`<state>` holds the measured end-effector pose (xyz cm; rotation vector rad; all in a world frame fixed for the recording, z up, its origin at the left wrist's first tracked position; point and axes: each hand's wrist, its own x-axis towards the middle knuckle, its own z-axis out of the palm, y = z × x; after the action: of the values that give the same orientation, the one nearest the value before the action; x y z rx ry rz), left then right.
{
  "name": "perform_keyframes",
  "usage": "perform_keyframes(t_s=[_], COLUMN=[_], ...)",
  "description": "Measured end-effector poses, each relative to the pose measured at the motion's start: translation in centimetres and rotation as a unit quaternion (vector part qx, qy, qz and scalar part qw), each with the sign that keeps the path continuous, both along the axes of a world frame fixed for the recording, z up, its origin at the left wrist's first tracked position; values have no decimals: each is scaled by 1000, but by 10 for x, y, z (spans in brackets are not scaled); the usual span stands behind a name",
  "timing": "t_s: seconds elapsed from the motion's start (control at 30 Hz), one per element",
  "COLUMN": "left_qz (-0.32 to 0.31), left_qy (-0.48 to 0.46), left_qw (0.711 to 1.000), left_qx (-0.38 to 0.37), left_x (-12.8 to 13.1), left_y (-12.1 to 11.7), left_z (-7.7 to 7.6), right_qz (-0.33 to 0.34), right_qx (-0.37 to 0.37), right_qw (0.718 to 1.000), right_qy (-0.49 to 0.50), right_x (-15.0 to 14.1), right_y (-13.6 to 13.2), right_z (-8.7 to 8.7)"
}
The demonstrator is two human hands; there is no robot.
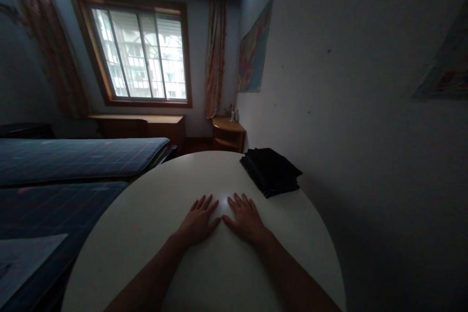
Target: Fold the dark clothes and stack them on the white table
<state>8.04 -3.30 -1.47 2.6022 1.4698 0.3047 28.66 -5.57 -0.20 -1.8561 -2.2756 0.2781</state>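
My left hand lies flat on a round white table, its fingers spread and nothing in it. Beside it, my right hand also rests palm down with spread fingers, holding nothing. The two thumbs point inward and their tips nearly meet. Beyond my right hand, at the table's back right edge, sits a stack of folded black cloth. Neither hand touches it. What kind of cloth items these are, I cannot tell.
To the left stand plaid-covered mattresses, with a pale sheet on the lower one. A wall runs close along the right side. At the back are a wooden desk, a small corner shelf and a window.
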Motion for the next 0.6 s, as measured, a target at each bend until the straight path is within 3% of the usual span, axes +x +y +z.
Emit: perform_keyframes(t_s=[0.37,0.5,0.6], left_qz=[2,-6,-54], left_qy=[-2,2,-23], left_qw=[1000,1000,998], left_qx=[-2,-23,-38], left_x=[3,1,-30], left_y=[-2,-10,-27], left_z=[3,18,35], right_qz=[-4,-8,-5], right_qx=[1,-3,-7], right_qw=[1000,1000,1000], right_qy=[2,-9,-16], right_x=[-1,-1,-2], right_y=[1,1,1], right_z=[-3,1,2])
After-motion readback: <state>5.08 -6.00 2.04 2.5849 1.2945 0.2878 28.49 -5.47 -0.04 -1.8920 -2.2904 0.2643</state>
